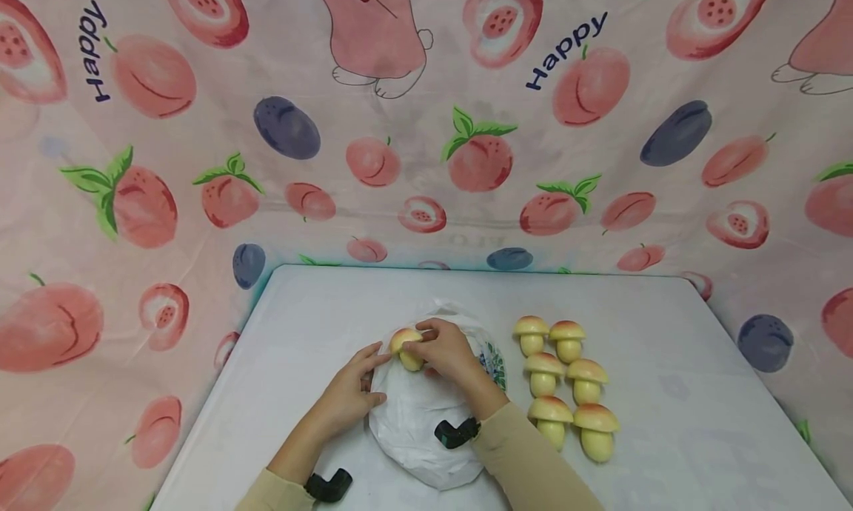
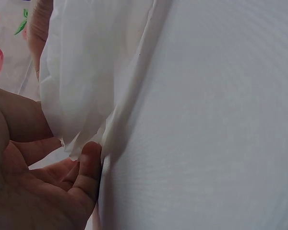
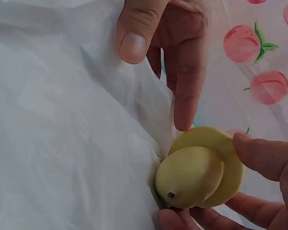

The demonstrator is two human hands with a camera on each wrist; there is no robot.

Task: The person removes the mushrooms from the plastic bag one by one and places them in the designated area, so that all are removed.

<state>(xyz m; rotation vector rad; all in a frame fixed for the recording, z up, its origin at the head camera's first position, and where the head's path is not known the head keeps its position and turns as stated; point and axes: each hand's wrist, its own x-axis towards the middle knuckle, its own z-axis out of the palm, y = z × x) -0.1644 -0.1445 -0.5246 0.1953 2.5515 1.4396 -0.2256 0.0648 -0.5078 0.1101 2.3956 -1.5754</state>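
- The white plastic bag [image 1: 420, 422] lies nearest on the white table [image 1: 666, 348]: thin, limp and slippery, best held at its edge.
- The left hand [image 1: 346, 396] pinches that edge with curled fingers.
- At the bag's mouth, the right hand [image 1: 448, 352] grips a toy mushroom [image 3: 199, 167] by its cap; it looks light, stiff and smooth.
- Further right stand six more mushrooms [image 1: 566, 381].

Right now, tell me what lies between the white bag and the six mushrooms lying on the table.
In the head view, only bare table separates the white bag from the mushrooms; the right hand holds another mushroom at the bag's mouth.
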